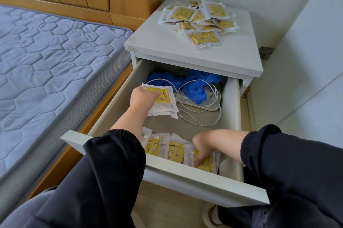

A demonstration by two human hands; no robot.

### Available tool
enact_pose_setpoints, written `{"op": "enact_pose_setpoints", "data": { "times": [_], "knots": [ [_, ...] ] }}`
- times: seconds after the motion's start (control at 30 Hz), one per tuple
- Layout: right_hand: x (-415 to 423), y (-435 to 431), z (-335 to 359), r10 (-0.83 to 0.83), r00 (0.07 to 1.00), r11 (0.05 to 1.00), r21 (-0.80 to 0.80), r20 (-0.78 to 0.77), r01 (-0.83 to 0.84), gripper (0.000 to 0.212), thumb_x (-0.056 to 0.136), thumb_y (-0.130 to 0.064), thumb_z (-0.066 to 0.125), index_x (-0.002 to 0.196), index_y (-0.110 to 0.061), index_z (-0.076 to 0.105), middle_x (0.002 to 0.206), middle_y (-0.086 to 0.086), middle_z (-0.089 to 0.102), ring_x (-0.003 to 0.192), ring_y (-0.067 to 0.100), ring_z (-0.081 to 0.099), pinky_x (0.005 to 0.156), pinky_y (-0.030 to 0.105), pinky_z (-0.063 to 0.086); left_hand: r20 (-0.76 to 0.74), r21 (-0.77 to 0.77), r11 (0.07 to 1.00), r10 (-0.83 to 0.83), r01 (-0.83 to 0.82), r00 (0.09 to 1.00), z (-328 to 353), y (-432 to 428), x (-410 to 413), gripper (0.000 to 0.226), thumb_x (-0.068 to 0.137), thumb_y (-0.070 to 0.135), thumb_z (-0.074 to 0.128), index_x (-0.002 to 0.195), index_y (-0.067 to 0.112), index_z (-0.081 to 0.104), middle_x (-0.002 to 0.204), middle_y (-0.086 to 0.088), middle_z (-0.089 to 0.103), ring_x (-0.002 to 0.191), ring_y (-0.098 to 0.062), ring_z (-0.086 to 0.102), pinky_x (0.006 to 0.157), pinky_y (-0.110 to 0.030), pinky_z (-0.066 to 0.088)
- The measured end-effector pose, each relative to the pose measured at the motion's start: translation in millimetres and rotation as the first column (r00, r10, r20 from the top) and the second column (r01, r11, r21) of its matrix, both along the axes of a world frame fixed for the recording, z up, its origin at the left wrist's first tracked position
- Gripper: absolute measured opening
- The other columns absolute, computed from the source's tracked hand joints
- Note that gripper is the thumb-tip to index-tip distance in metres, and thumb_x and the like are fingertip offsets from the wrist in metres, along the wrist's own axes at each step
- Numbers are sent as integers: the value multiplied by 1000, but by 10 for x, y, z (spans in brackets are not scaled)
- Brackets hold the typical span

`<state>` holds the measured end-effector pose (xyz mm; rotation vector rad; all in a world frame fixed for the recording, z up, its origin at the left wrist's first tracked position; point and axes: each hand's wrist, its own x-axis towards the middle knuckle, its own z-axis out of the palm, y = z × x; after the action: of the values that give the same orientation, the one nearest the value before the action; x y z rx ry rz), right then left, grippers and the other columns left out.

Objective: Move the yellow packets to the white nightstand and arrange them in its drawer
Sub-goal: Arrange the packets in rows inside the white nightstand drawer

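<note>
The white nightstand [167, 49] stands in the corner with its drawer [204, 177] pulled open. A loose pile of yellow packets [199, 21] lies on the top at the back right. My left hand [142, 98] grips a small stack of yellow packets [164, 104] inside the drawer, at its left middle. Against the drawer's front wall stands a row of packets [175, 151]. My right hand [203, 149] reaches down into that row, its fingers pressing on the rightmost packet [207, 163].
At the drawer's back lie blue crumpled gloves [196, 85] and a white cable [207, 111] with a white power strip. A bed with a blue quilted mattress [48, 57] and wooden frame stands at the left. A white wall [306, 60] closes in the right side.
</note>
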<state>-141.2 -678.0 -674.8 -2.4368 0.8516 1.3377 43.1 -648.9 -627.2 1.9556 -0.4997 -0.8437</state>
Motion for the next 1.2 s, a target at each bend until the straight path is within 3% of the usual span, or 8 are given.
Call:
{"op": "enact_pose_setpoints", "data": {
  "times": [0.2, 0.3, 0.4, 0.47, 0.53, 0.87, 1.03, 1.2],
  "knots": [
    [-33, -41, 85, -96, 994, 995, -32, -58, 94, 65, 91, -55, 51, 127, -1, 53, 111, 9, 60, 91, 25, 55, 85, 32, 45, -60, 47, 997, -62, 65, 996, 20, -5, -20, 52, 86, 28, 70, 131, 14, 48, 112, -5, 62, 101, -22, 63, 81, -33, 54],
    [21, -196, 178, -342, 903, 928, -61, 259, 369, 51, 99, -40, 43, 130, 0, 50, 121, 13, 59, 104, 26, 58, 90, 33, 45, -68, 78, 991, -108, 114, 992, 29, -8, -36, 59, 85, 31, 71, 135, 13, 45, 114, -4, 60, 103, -23, 61, 88, -36, 53],
    [80, -344, 240, -667, 302, 640, 316, 681, 700, 37, 101, -33, 39, 111, -3, 59, 105, 14, 62, 101, 27, 59, 85, 34, 45, -125, 88, 984, -144, 155, 982, 57, 2, -57, 54, 84, 31, 72, 129, 13, 48, 110, -5, 63, 100, -22, 63, 90, -38, 54],
    [96, -399, 297, -859, -129, 334, 735, 495, 590, 37, 99, -37, 43, 110, -8, 63, 104, 9, 67, 101, 23, 62, 93, 35, 44, -197, 64, 977, -186, 202, 963, 71, 13, -67, 49, 84, 29, 72, 125, 13, 50, 105, -5, 66, 94, -21, 67, 87, -39, 56],
    [83, -401, 324, -941, -263, 105, 921, 214, 376, 28, 97, -33, 52, 108, -11, 65, 104, 8, 70, 100, 22, 65, 93, 36, 49, -247, 32, 966, -240, 256, 939, 79, 31, -68, 46, 84, 28, 72, 123, 13, 52, 104, -6, 69, 91, -22, 70, 85, -42, 57],
    [157, -450, 238, -941, -276, 84, 925, 196, 370, 21, 93, 1, 52, 112, 1, 60, 108, 16, 67, 93, 29, 66, 79, 44, 54, 9, 73, 823, -565, 563, 825, 91, 127, 56, 17, 87, 11, 66, 104, 15, 62, 99, -2, 68, 90, -16, 67, 76, -31, 56],
    [503, -312, 167, -690, 346, 671, 383, 636, 634, 10, 87, -16, 64, 85, -7, 63, 85, 7, 62, 80, 21, 60, 66, 28, 49, 179, 585, 564, -790, 582, 586, -22, 310, 406, 23, 83, -3, 57, 86, 16, 69, 90, -2, 70, 88, -16, 67, 84, -32, 55],
    [883, -141, -27, -664, 479, 725, 337, 574, 601, 14, 88, -17, 65, 99, -11, 61, 80, 2, 55, 74, 18, 54, 49, 22, 37, 370, 512, 744, -642, 429, 672, -60, 233, 485, 43, 86, -5, 41, 117, 17, 62, 123, -5, 59, 116, -23, 54, 100, -37, 46]
  ]
}}
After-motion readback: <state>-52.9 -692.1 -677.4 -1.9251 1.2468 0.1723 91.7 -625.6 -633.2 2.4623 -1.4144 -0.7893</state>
